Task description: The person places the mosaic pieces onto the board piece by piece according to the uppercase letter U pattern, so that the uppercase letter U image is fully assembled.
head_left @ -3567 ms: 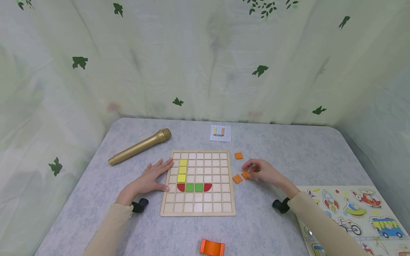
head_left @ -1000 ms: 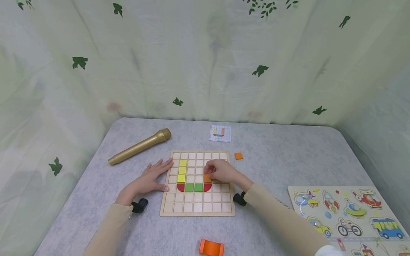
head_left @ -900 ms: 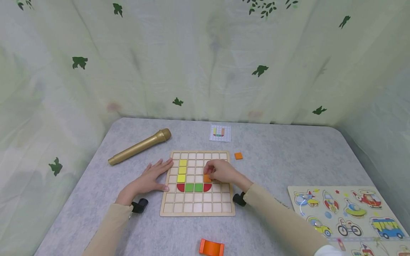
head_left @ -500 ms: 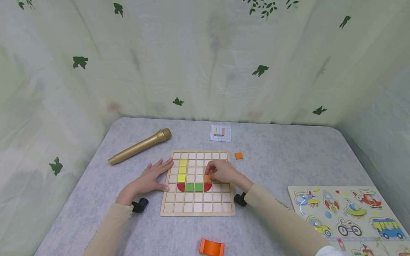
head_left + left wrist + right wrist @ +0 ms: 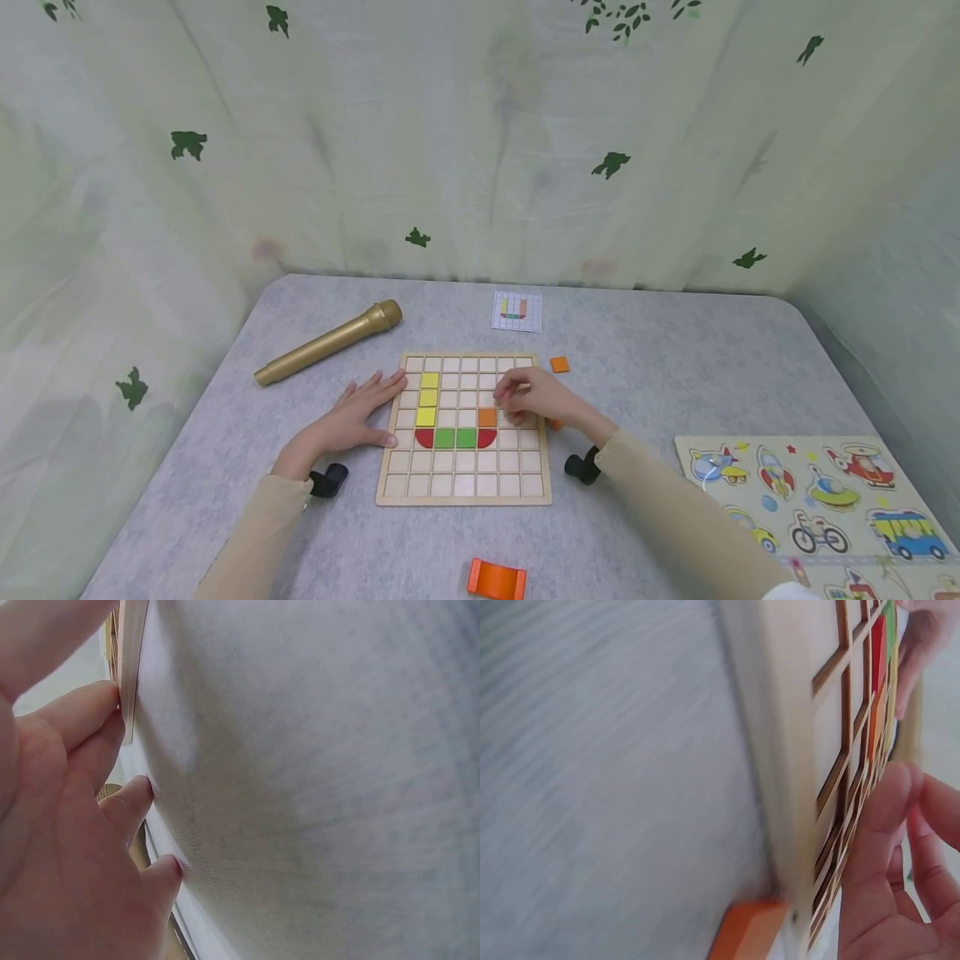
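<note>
A wooden grid board [image 5: 463, 502] lies in the middle of the table. My left hand [image 5: 351, 421] rests at its left edge with fingers spread, fingertips and thumb touching the frame. Yellow tiles [image 5: 427, 398] form a column in the grid, above a row of red half-round end pieces [image 5: 487, 437] and green tiles [image 5: 455, 437]. One orange tile [image 5: 487, 417] sits in the cell above the right red piece. Just right of it, my right hand [image 5: 543, 397] hovers over the board, fingers loosely bent and holding nothing. A loose orange tile [image 5: 555, 424] is partly hidden behind it.
Another orange tile [image 5: 559, 364] lies off the board's upper right corner. Behind the board is a pattern card [image 5: 516, 312]; a gold microphone [image 5: 328, 342] lies at left. A vehicle puzzle board [image 5: 817, 500] lies at right, an orange curved block [image 5: 497, 579] in front.
My right hand took an orange tile from the table on the right, carried it left into the grid and let go. It has now drawn back slightly rightward. The left hand stayed still.
</note>
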